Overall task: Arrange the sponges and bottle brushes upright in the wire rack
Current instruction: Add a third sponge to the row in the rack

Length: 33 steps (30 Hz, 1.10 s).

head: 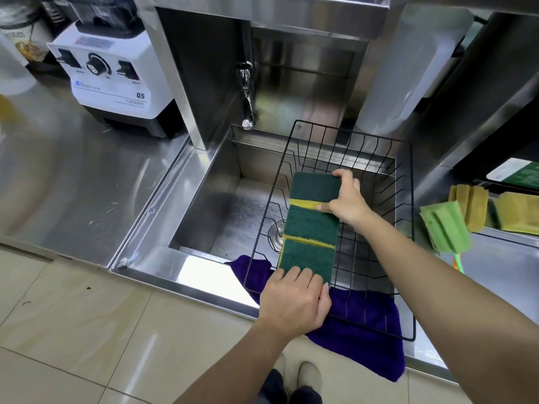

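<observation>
So there are three green-and-yellow sponges [313, 225] lined up in a row inside the black wire rack [407, 228], along its left side, scrubby face toward the camera. The row's long axis runs roughly 6 to 12 o'clock. The left hand [294, 301] pinches the near end at 6, the right hand [347, 199] has fingers curled on the far sponge's right edge at about 1 o'clock. Both are gripping, not open.

The rack sits over the steel sink [221, 205], on a purple cloth [358, 328]. A green bottle brush [444, 228] and more sponges [469, 208] wait at 3 o'clock on the counter, nearer the right hand. A blender base [113, 74] is at 10.
</observation>
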Motion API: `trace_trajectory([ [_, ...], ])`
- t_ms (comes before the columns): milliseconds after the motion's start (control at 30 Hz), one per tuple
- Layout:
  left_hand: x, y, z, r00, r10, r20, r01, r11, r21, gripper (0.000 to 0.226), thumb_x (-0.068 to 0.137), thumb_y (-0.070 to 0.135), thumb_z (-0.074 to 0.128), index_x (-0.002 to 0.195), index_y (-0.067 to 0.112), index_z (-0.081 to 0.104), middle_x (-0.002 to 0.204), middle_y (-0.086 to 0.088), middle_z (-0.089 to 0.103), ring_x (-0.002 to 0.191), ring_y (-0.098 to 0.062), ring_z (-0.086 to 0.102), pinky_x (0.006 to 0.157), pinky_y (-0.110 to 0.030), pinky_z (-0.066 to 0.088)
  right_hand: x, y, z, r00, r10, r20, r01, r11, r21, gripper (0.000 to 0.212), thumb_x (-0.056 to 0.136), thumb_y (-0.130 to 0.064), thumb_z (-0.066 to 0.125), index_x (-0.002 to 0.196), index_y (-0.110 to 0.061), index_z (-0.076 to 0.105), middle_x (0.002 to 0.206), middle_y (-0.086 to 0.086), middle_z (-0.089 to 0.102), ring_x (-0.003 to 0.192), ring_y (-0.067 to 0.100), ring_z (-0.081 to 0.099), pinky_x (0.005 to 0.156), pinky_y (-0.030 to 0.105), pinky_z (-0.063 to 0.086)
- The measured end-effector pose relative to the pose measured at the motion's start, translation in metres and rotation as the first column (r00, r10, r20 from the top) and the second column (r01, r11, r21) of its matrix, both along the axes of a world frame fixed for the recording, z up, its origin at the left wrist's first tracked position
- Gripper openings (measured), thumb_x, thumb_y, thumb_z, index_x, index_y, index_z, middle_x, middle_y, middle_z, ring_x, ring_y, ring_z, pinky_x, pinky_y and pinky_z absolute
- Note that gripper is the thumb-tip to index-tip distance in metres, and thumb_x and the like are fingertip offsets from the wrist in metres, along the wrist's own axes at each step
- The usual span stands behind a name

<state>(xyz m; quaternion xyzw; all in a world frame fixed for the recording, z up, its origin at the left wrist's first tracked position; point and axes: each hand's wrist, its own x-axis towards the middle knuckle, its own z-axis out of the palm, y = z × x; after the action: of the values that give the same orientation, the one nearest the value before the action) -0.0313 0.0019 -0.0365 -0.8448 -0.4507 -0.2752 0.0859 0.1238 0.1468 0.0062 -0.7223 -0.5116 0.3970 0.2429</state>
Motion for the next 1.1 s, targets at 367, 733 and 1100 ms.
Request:
trace_trajectory([
  [367,0.000,0.002,0.003,1.000,-0.025,0.004,0.025,1.000,0.018,0.030,0.087,0.028,0.048,0.061,0.016,0.055,0.056,0.002,0.050,0.051,-0.016,0.044,0.050,-0.027,0.029,0.009,-0.003,-0.007,0.999,-0.036,-0.019,0.035,0.999,-0.025,0.024,0.088,-0.022,0.061,0.104,-0.019,0.043,0.131,0.014,0.049,0.100,0.022,0.049,0.079,0.030,0.038],
  [733,-0.001,0.004,0.004,1.000,-0.007,-0.020,0.006,1.000,-0.018,0.030,0.086,0.027,0.048,0.059,0.016,0.054,0.054,0.002,0.049,0.050,-0.016,0.044,0.049,-0.028,0.029,-0.003,-0.008,-0.001,0.945,0.123,0.304,-0.117,0.992,-0.041,0.045,0.093,-0.029,0.052,0.132,-0.010,0.041,0.134,0.017,0.044,0.121,0.033,0.047,0.102,0.042,0.040],
  [1100,0.004,0.001,0.006,0.998,-0.011,-0.059,0.006,0.997,-0.074,0.036,0.090,0.032,0.044,0.062,0.012,0.055,0.058,-0.002,0.052,0.053,-0.022,0.049,0.054,-0.032,0.036,0.036,-0.065,0.040,0.876,0.095,0.472,-0.224,0.948,0.227,0.034,0.093,-0.017,0.048,0.125,-0.006,0.053,0.131,0.009,0.048,0.114,0.025,0.052,0.097,0.038,0.044],
])
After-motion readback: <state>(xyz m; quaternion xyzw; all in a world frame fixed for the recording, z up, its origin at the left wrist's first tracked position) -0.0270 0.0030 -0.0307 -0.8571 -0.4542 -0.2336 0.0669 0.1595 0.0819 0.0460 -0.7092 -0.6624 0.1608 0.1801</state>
